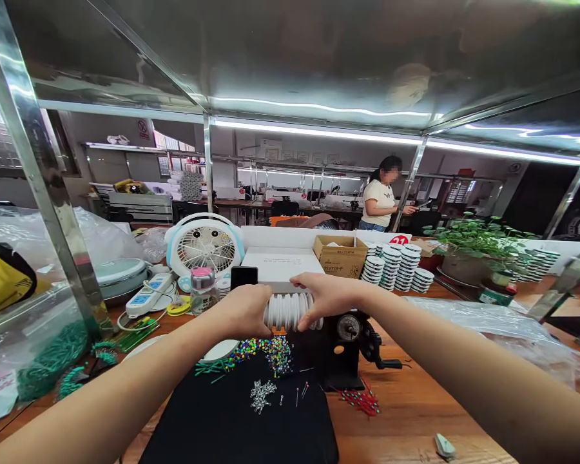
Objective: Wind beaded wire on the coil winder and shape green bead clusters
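Note:
Both hands hold a row of several thin white round spools (288, 312), turned on edge and pressed side by side, above the far end of a black mat (241, 425). My left hand (249, 308) is closed around the left end. At the right end, my right hand (329, 298) grips with thumb and fingers. Below the spools lie many colourful beads (278, 356). Nearer on the mat are a heap of small metal swivels (261, 394) and a few pins (302, 392). A black hand-crank winder (350, 338) with a dial stands just right of my hands.
A white fan (207, 248), a glass jar (203, 290) and a power strip (149, 295) stand left. Behind are a cardboard box (341, 258), stacked spools (400, 265) and a potted plant (481, 248). Metal posts (48, 174) carry a shelf overhead. A person (381, 196) stands beyond.

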### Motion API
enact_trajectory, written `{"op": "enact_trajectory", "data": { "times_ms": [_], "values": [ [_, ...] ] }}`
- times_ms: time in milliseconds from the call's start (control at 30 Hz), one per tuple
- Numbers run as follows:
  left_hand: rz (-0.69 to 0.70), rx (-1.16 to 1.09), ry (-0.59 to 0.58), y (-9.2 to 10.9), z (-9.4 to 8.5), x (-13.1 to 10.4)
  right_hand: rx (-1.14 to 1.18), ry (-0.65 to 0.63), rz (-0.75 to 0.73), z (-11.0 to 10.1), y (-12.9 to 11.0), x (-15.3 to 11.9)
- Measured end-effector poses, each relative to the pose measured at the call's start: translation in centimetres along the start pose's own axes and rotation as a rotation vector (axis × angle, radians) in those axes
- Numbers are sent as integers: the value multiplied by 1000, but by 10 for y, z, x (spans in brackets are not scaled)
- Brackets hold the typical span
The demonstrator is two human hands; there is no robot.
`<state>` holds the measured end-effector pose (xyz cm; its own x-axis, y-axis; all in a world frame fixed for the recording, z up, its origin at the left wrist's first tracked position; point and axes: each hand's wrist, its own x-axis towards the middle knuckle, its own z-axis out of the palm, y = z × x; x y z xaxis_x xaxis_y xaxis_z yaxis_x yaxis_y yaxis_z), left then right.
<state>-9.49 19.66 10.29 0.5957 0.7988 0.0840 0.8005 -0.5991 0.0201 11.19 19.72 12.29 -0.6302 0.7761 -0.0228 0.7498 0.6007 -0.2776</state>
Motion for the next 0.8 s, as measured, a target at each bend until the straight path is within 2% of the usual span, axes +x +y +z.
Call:
{"op": "enact_trajectory", "data": {
  "times_ms": [100,267,467,800],
  "values": [
    [11,20,4,-1,-1,1,-27,13,56,5,7,-8],
    [122,86,62,11,0,12,-192,107,18,19,-3,-4],
    [71,103,67,22,9,22,-306,178,52,28,-10,2],
    [74,40,-37,20,-3,26,-371,266,45,36,-12,-2]
  ]
}}
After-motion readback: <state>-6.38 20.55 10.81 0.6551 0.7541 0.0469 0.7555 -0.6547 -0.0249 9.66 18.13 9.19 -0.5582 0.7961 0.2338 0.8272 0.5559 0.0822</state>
